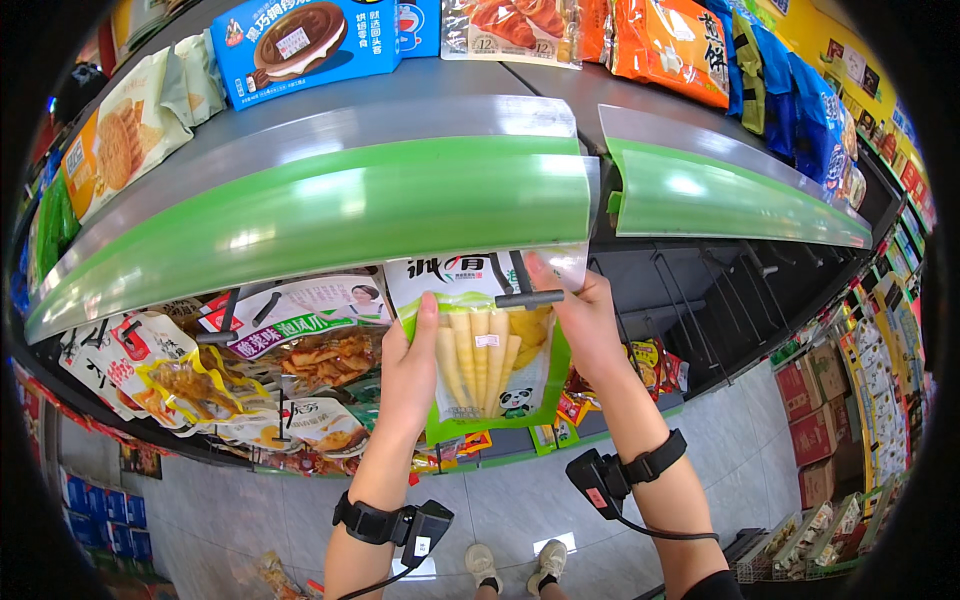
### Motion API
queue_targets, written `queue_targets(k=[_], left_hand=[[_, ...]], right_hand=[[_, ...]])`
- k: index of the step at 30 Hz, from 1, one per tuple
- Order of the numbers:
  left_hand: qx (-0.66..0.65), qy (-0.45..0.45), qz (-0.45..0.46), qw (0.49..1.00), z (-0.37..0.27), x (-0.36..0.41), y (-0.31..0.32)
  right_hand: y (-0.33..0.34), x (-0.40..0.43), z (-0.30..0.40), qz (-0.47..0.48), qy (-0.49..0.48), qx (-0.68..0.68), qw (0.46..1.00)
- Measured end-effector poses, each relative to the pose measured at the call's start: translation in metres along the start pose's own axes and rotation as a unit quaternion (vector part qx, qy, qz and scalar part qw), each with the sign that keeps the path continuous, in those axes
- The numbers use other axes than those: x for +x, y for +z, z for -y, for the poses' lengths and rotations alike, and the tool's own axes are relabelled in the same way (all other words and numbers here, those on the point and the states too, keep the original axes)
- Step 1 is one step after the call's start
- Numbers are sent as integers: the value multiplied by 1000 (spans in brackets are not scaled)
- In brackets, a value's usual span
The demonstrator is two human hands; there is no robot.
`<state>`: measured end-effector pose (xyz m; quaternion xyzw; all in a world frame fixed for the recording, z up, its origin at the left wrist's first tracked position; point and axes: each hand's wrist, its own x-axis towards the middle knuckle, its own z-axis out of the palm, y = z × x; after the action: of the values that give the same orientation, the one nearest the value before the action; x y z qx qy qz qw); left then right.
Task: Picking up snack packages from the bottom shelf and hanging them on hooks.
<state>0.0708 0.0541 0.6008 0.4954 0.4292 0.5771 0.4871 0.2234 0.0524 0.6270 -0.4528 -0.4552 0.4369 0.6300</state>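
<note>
A green-and-white plastic bag of bamboo shoots with a cartoon panda is before me, upright at a dark display hook. My left hand grips the bag's left edge, thumb on its front. At the upper right corner, my right hand holds the bag, with the index finger up by the hook. The bag's top edge lies partly behind the clear-and-green shelf label strip. Left of it hang a packet of pickled chicken feet and a white-and-yellow snack packet.
On the shelf above stand a blue biscuit box, an orange snack bag and a cracker packet. Several dark metal hooks jut out at right. Cardboard boxes stack beyond the tiled floor. Black devices are strapped to both forearms.
</note>
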Motion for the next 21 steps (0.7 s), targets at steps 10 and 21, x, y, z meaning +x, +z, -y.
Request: queue_targets(k=[10, 21], left_hand=[[-4, -11, -1, 1000, 4, -2, 1], [-21, -56, 2, 998, 9, 0, 2]], right_hand=[[-3, -4, -2, 13, -14, 9, 1000], [-3, 1, -6, 29, -4, 2, 1000]])
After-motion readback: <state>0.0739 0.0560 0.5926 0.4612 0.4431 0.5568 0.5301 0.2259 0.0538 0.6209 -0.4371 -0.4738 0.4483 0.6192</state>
